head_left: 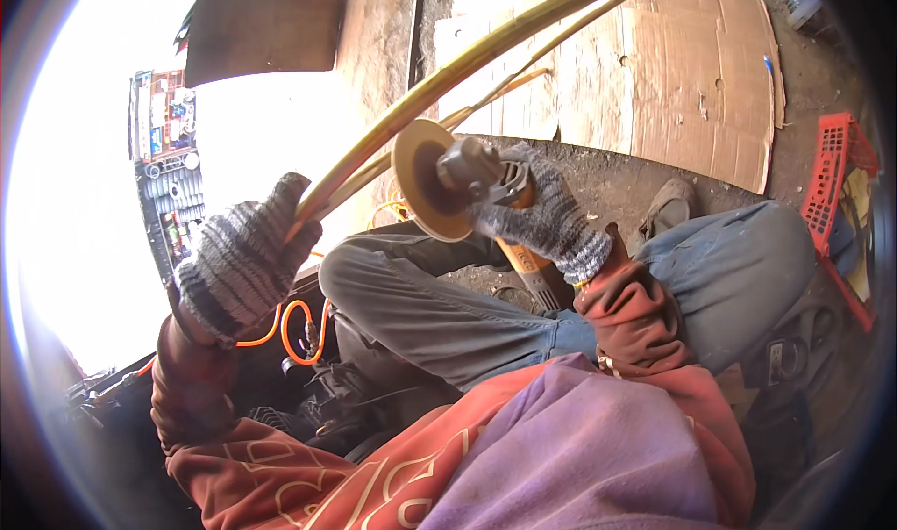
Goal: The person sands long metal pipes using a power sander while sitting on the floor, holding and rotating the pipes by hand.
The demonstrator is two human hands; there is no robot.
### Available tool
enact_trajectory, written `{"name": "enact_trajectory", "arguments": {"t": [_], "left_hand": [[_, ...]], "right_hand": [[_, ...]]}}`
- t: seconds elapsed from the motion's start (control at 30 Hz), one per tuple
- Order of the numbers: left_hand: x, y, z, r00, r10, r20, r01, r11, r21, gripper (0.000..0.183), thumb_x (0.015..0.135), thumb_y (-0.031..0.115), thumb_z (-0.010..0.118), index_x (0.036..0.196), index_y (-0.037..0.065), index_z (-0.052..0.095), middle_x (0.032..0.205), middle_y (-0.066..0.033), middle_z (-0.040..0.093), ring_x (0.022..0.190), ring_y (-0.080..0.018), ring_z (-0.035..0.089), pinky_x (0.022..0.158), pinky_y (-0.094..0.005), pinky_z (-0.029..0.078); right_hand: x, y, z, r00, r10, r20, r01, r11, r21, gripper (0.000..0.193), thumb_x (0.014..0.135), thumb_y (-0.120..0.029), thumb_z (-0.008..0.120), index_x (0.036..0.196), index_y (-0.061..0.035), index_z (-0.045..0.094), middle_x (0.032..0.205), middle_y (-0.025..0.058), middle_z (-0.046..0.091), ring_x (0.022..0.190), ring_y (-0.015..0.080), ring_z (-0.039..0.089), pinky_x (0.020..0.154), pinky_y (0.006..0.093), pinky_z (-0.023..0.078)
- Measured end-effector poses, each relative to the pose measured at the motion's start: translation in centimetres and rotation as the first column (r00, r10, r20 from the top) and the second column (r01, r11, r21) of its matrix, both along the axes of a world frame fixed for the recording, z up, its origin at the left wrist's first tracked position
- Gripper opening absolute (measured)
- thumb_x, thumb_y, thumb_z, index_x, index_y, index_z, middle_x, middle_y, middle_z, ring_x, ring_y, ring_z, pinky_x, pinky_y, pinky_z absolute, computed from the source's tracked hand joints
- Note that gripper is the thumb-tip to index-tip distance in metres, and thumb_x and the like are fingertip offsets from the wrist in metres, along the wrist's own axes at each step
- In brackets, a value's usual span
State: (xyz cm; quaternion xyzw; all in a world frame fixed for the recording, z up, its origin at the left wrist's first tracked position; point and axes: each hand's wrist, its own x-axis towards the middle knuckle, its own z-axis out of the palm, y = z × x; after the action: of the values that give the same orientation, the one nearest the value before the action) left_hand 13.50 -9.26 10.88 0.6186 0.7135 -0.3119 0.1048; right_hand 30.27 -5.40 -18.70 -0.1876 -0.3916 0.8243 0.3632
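Observation:
My left hand (245, 266), in a striped grey knit glove, is closed around the near end of a long, curved, yellowish strip (458, 66). The strip rises away to the upper right and leaves the view at the top; I cannot tell its material. A thinner branch or second strip runs along its underside. In my right hand (547, 214), gloved alike, is a yellow-bodied angle grinder (533, 270), gripped near its metal head. Its round, tan disc (409, 179) stands on edge close to the underside of the strip; whether they touch is unclear.
Flattened cardboard (682, 72) lies on the dirty floor ahead. To the right stands a red plastic crate (827, 179). An orange hose (291, 343) coils at the left beside my bent legs (439, 296). A dark panel (271, 21) stands upper left, near bright light.

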Motion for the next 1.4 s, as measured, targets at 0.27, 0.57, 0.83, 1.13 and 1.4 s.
{"name": "enact_trajectory", "arguments": {"t": [0.27, 0.57, 0.83, 1.13, 1.4], "left_hand": [[-1.3, -0.5, 0.1, 0.989, -0.149, -0.008, 0.149, 0.987, 0.057, 0.044, 0.089, 0.026, 0.067, 0.121, -0.002, 0.055, 0.063, -0.0149, 0.058, 0.055, -0.0317, 0.059, 0.051, -0.0422, 0.046], [0.0, 0.2, 0.6, 0.988, -0.069, -0.135, 0.065, 0.997, -0.033, 0.019, 0.092, 0.022, 0.056, 0.107, 0.012, 0.058, 0.074, -0.0121, 0.064, 0.068, -0.0304, 0.066, 0.062, -0.042, 0.051], [1.3, 1.4, 0.8, 0.983, -0.152, -0.106, 0.151, 0.988, -0.018, 0.022, 0.091, 0.022, 0.059, 0.11, 0.012, 0.054, 0.063, -0.0132, 0.06, 0.059, -0.0331, 0.064, 0.053, -0.0438, 0.049], [1.2, 0.6, 0.7, 0.967, -0.227, -0.118, 0.226, 0.974, -0.018, 0.021, 0.091, 0.019, 0.058, 0.11, 0.011, 0.054, 0.063, -0.0129, 0.058, 0.058, -0.0319, 0.062, 0.052, -0.0432, 0.048], [2.8, 1.0, -0.1, 0.946, -0.317, -0.075, 0.312, 0.947, -0.074, 0.021, 0.087, 0.012, 0.059, 0.108, 0.007, 0.055, 0.07, -0.0127, 0.059, 0.058, -0.0303, 0.062, 0.05, -0.0415, 0.048]], "right_hand": [[-0.1, 2.3, -2.6, 0.98, 0.183, 0.071, -0.15, 0.93, -0.334, 0.049, 0.072, -0.013, 0.085, 0.111, -0.0039, 0.056, 0.096, 0.0056, 0.066, 0.087, 0.0115, 0.064, 0.072, 0.0282, 0.056], [-1.1, 0.5, -0.4, 0.992, -0.104, 0.076, 0.075, 0.946, 0.317, 0.059, 0.075, -0.009, 0.082, 0.124, -0.0049, 0.05, 0.109, 0.0113, 0.065, 0.093, 0.0174, 0.066, 0.077, 0.0326, 0.058], [0.1, 2.3, -3.3, 0.979, 0.195, 0.062, -0.166, 0.934, -0.316, 0.05, 0.077, -0.008, 0.08, 0.119, -0.0038, 0.053, 0.102, 0.0111, 0.066, 0.081, 0.0164, 0.067, 0.067, 0.0294, 0.057], [0.5, 1.8, 0.9, 0.984, 0.145, -0.105, -0.17, 0.939, -0.299, 0.028, 0.074, -0.011, 0.082, 0.092, -0.0073, 0.061, 0.082, 0.0018, 0.066, 0.074, 0.0092, 0.062, 0.065, 0.0273, 0.054], [1.0, 0.5, 0.5, 0.976, 0.181, -0.119, -0.207, 0.943, -0.261, 0.046, 0.078, -0.009, 0.079, 0.118, -0.0058, 0.056, 0.098, 0.0064, 0.066, 0.087, 0.0122, 0.064, 0.07, 0.0245, 0.055]]}}
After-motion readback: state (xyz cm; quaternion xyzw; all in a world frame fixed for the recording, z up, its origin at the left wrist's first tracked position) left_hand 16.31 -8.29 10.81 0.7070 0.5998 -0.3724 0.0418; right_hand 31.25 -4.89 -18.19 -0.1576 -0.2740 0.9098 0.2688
